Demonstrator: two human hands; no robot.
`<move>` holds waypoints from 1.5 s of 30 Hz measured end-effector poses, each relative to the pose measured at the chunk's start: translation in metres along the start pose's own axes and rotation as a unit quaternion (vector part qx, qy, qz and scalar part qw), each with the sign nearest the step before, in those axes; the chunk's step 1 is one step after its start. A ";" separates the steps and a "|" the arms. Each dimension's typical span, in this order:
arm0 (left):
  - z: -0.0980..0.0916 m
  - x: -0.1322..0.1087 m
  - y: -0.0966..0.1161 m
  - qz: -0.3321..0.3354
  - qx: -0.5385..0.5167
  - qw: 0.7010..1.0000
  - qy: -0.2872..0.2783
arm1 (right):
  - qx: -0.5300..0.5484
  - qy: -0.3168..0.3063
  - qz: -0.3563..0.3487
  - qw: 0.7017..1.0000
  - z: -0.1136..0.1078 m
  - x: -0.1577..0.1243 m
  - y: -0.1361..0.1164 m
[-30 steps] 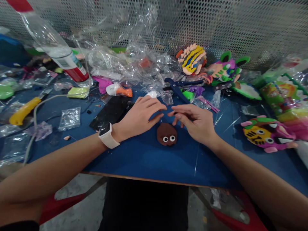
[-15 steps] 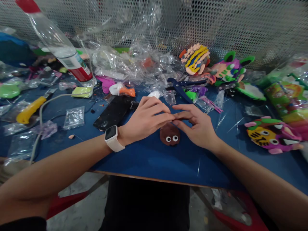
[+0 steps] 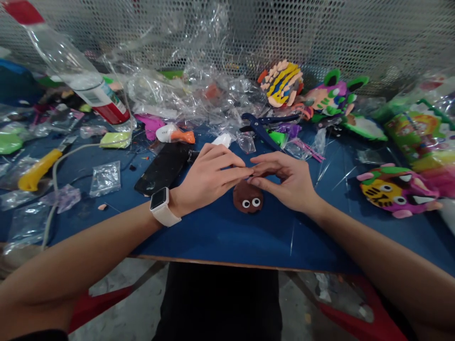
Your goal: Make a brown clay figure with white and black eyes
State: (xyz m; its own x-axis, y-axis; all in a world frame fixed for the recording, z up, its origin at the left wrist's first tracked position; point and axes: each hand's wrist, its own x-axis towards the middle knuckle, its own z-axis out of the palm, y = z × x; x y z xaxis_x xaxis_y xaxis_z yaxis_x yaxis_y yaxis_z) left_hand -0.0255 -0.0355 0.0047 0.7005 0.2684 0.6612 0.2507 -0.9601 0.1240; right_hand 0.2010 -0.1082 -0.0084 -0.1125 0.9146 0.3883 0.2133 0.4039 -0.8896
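- Two bare hands meet in the head view, above the far edge of a brown disc [image 3: 245, 193] that lies on the blue table [image 3: 220, 237], near its front edge.
- The right hand [image 3: 289, 180] pinches a small dark bit [image 3: 251, 176] at the tips of thumb and fingers (too small to make out its form).
- The left hand [image 3: 211, 173] has its palm down and its fingers extended to the same spot; whether it also grips the bit, I cannot tell.
- A pair of round white eyes [image 3: 250, 204] with black pupils sits on the near part of the disc.
- On the left wrist is a watch [image 3: 159, 199] with a pale strap; just beyond it lies a black phone [image 3: 161, 168].
- Dark blue pliers [image 3: 258, 127] rest beyond the hands, against crumpled clear wrapping [image 3: 192, 94].
- To the right, well apart from the disc, lies a purple and yellow figure [image 3: 400, 192] with eyes of its own.
- At the left are a yellow-handled knife [image 3: 40, 170], a pale cable [image 3: 55, 177] and a tilted-looking bottle [image 3: 85, 80] with a red cap.
- Behind everything stands a perforated metal panel [image 3: 341, 38].
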 end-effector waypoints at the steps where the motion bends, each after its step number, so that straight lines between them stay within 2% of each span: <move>1: 0.000 0.000 -0.001 0.007 0.003 1.000 0.011 | 0.013 0.001 0.003 1.000 0.000 0.000 0.001; 11: -0.004 0.001 -0.001 0.055 0.012 0.998 0.022 | 0.071 0.017 0.045 0.996 0.002 0.003 0.001; 17: -0.003 0.001 0.000 0.055 -0.002 0.998 0.032 | 0.089 0.015 0.085 0.992 0.004 0.004 0.002; 25: -0.003 -0.001 0.000 0.047 0.004 0.998 0.028 | 0.084 0.008 0.101 0.991 0.002 0.005 0.001; 33: -0.003 -0.001 -0.001 0.073 0.005 0.997 0.023 | 0.089 -0.006 0.135 0.987 0.003 0.004 0.002; 36: -0.001 -0.001 -0.001 0.059 0.005 0.998 0.032 | 0.091 0.003 0.131 0.987 0.003 0.005 0.001; 45: -0.003 -0.001 -0.001 0.054 -0.007 0.998 0.014 | 0.090 -0.004 0.138 0.986 0.003 0.004 -0.001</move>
State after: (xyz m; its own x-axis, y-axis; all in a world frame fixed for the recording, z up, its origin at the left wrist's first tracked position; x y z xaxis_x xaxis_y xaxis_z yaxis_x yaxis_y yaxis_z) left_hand -0.0284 -0.0350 0.0060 0.7033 0.1616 0.6923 0.1655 -0.9843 0.0615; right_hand 0.1978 -0.1044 -0.0068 -0.0817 0.9888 0.1246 0.0615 0.1298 -0.9896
